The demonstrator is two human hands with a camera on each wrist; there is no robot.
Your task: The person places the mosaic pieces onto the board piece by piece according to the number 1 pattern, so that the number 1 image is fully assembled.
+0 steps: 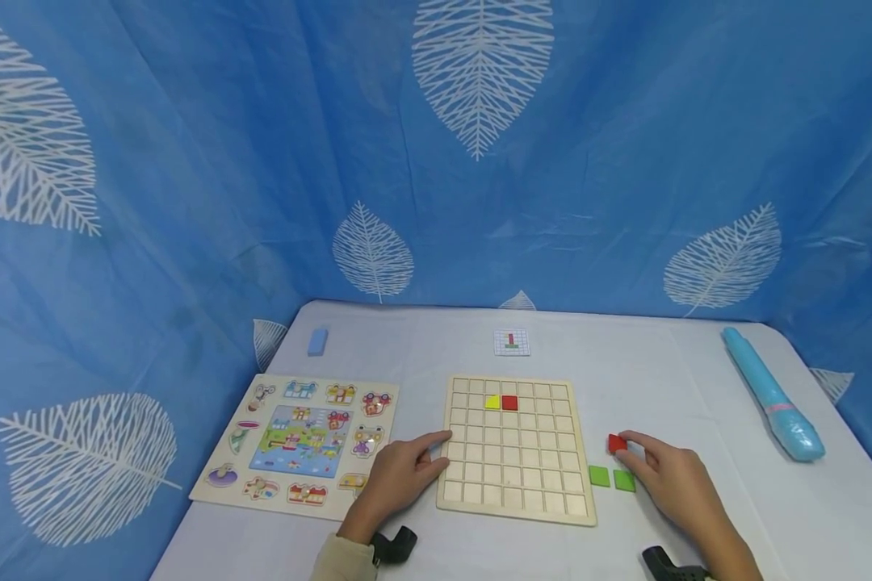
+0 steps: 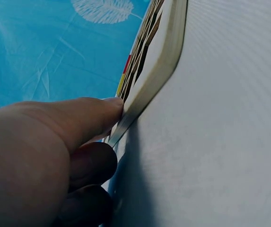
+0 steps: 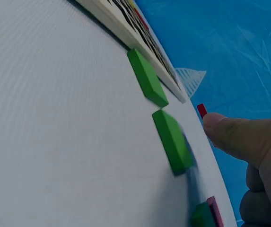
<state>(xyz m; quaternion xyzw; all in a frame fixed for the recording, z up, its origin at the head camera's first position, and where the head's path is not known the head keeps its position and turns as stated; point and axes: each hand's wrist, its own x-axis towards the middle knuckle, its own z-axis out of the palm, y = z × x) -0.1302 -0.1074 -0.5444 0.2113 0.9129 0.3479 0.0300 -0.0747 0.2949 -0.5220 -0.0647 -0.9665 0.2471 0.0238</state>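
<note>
In the head view my right hand [image 1: 672, 480] pinches a small red square tile [image 1: 616, 444] between thumb and index finger, just right of the wooden grid board [image 1: 516, 517]. The right wrist view shows my thumb against the red tile's edge [image 3: 201, 110]. Two green square tiles [image 1: 599, 476] lie side by side between the board and that hand. On the board, a yellow triangular piece [image 1: 491, 402] sits beside another red square [image 1: 509, 403] in an upper row. My left hand [image 1: 401, 476] touches the board's left edge with thumb and index fingertip.
A picture puzzle board [image 1: 214, 491] with knobbed vehicle pieces lies at the left, partly under my left forearm. Behind stand a pattern card [image 1: 512, 342] and a light blue block [image 1: 317, 341]. A wrapped turquoise object [image 1: 770, 395] lies far right. Green-and-pink pieces [image 3: 206, 213] show in the right wrist view.
</note>
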